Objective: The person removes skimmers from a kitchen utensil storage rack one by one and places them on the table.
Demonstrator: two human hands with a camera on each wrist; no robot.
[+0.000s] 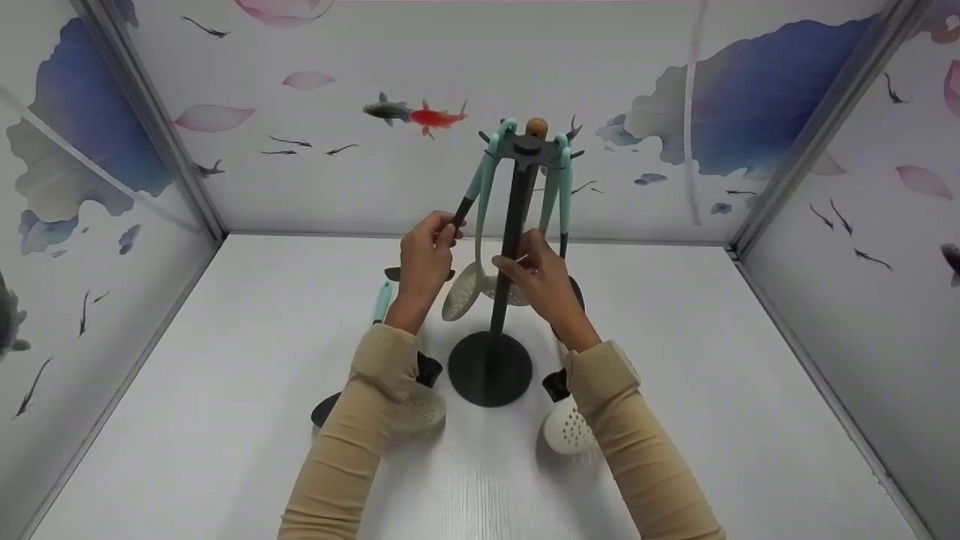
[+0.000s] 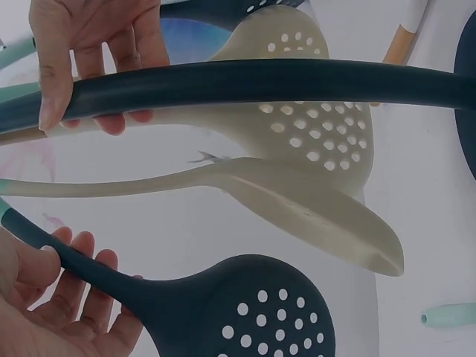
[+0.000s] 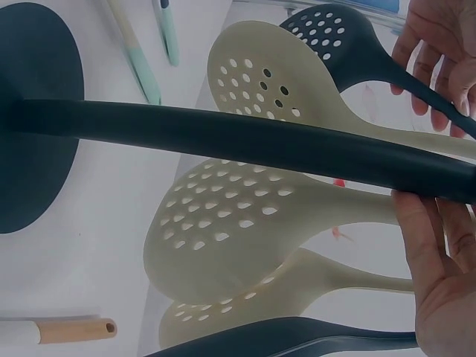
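Observation:
A dark utensil stand (image 1: 514, 210) with a round base and a wooden knob stands on the table, hung with teal-handled utensils. My left hand (image 1: 426, 259) pinches the dark neck of a black skimmer (image 2: 253, 305), which hangs at the stand's left and tilts outward. Its round-holed head shows in the left wrist view. Around the stand's pole (image 2: 245, 82), my right hand (image 1: 544, 281) grips with the thumb in front and fingers behind. Pale skimmers (image 3: 223, 230) hang close to the pole, between and below the hands.
More utensils lie on the white table near my forearms: a pale skimmer (image 1: 568, 429) by the right sleeve, another (image 1: 421, 409) by the left, and a teal handle (image 1: 382, 301). Printed wall panels (image 1: 337, 195) enclose the table at the back and sides.

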